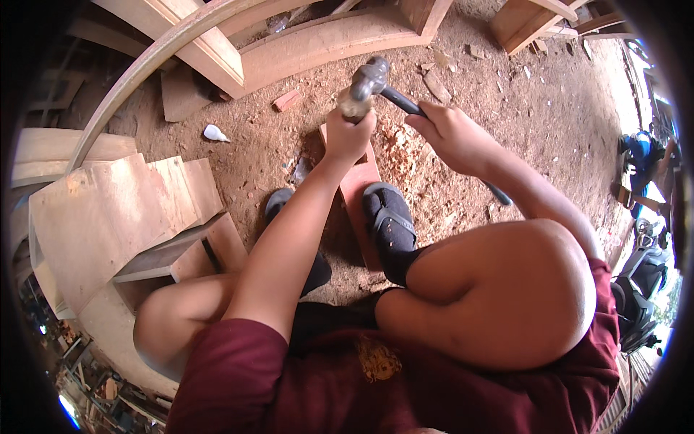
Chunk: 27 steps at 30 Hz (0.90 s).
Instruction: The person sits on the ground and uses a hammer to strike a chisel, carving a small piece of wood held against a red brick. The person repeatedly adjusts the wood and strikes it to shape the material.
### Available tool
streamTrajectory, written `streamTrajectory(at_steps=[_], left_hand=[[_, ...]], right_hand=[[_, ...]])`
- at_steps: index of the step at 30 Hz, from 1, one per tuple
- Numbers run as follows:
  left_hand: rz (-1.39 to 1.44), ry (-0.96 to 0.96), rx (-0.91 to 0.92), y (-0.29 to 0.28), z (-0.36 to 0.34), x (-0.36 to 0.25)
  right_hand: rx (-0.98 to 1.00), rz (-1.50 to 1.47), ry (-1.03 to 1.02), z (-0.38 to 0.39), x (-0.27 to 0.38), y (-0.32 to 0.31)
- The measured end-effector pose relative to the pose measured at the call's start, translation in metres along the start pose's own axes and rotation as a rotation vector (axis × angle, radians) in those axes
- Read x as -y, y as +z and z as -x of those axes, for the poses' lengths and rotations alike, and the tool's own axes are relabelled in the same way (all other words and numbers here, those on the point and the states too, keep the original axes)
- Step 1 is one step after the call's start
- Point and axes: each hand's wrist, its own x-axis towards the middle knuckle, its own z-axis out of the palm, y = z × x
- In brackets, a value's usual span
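Observation:
My left hand [350, 136] is closed around the pale handle of a chisel [354, 108], held upright over a reddish wooden board [359, 185]. The blade is hidden below the fist. In my right hand [455, 137] is a hammer [370, 78], gripped by its dark handle. Its metal head is at the top of the chisel handle; whether they touch, I cannot tell. The board lies on the ground between my feet, and my sandalled right foot [392, 220] is against or on it. Wood shavings [408, 155] lie right of the board.
A wooden frame [332, 49] runs across the far side. At left stand pale wooden panels [119, 206] and a box-like piece [210, 249]. A small white bottle [215, 133] and a wood offcut [287, 100] lie on the ground. A motorcycle [640, 278] stands far right.

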Motion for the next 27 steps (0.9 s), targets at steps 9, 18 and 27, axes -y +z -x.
streamTrajectory(at_steps=[9, 18, 27], left_hand=[[-0.553, 0.556, 0.48, 0.023, 0.07, 0.025], [-0.439, 0.534, 0.354, 0.022, 0.038, 0.015], [0.116, -0.024, -0.083, -0.018, -0.015, -0.013]], right_hand=[[-0.001, -0.924, 0.386, 0.005, -0.054, 0.02], [-0.188, -0.959, 0.463, 0.012, -0.068, 0.011], [-0.135, -0.909, 0.407, 0.007, -0.054, 0.002]])
